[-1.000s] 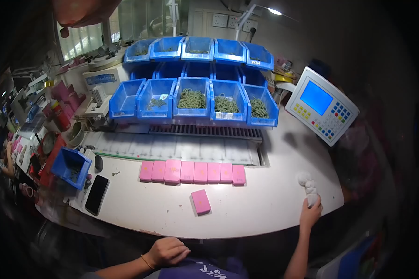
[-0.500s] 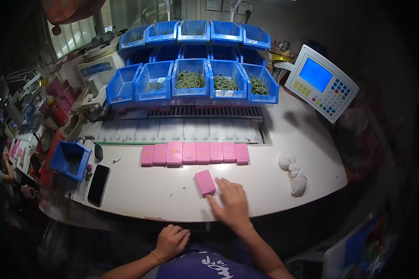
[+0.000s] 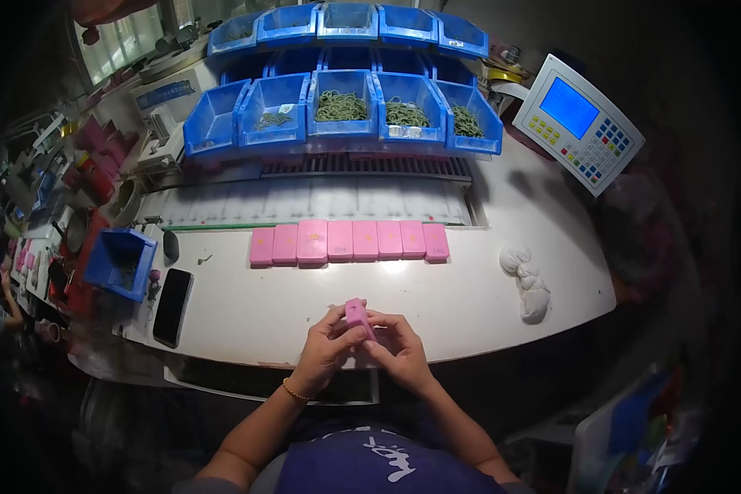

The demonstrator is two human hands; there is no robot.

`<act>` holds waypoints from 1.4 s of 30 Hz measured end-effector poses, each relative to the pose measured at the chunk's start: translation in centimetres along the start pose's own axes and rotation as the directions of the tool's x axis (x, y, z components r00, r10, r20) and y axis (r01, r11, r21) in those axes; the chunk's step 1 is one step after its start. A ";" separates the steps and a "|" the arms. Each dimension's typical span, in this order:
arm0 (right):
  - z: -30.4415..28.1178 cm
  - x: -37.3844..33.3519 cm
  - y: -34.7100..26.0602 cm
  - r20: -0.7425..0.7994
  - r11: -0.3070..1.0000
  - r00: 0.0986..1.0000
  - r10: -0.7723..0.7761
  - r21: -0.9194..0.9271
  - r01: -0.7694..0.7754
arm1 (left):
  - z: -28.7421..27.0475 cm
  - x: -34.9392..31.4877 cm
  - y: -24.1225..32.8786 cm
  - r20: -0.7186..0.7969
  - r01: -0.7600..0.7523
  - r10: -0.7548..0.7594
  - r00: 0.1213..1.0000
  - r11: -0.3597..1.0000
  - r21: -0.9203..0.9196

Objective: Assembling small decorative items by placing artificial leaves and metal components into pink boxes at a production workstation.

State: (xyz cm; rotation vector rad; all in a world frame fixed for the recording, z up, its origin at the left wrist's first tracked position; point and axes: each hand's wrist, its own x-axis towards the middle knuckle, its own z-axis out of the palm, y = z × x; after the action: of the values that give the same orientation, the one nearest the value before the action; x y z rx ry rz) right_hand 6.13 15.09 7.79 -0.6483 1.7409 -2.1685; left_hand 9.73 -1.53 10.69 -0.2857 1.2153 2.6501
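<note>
Near the front edge of the white table, a small pink rubber mould stands on its side, raised between my two hands. A small dark hole shows in its upturned narrow end. My left hand is closed on its left side, thumb across the near face. My right hand grips the right side, with the thumb low against it. The fingertips behind the mould are partly hidden. Farther back, several similar pink moulds lie side by side in a row.
Tiered blue bins, some with green pieces, stand at the back. A control panel with a blue screen is at right, above a knotted white cloth pouch. At left lie a black phone and a small blue bin.
The single pink mould has been picked up from the table and brought nearer, turned on edge. My left hand has risen from below the table edge to join my right. The view has shifted.
</note>
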 end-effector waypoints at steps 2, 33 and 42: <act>-0.4 -0.5 -0.5 -0.028 0.999 0.999 0.031 0.022 -0.031 | -0.2 0.5 -0.8 0.008 -0.173 0.176 0.984 0.959 0.225; 1.6 1.1 -3.8 -0.155 0.904 0.986 0.055 -0.412 -0.115 | -0.2 -1.5 -1.3 0.143 -0.367 0.534 0.834 0.343 0.865; 0.0 1.5 -5.4 0.069 0.878 0.996 0.056 -0.479 -0.016 | -1.2 0.8 -0.8 0.317 -0.500 0.533 0.785 0.242 0.832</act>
State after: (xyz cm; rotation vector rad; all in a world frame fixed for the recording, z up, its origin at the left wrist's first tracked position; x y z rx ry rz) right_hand 5.17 15.57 13.28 -0.7940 2.2425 -1.6558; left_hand 9.30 -1.81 9.11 0.3523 2.9186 1.8586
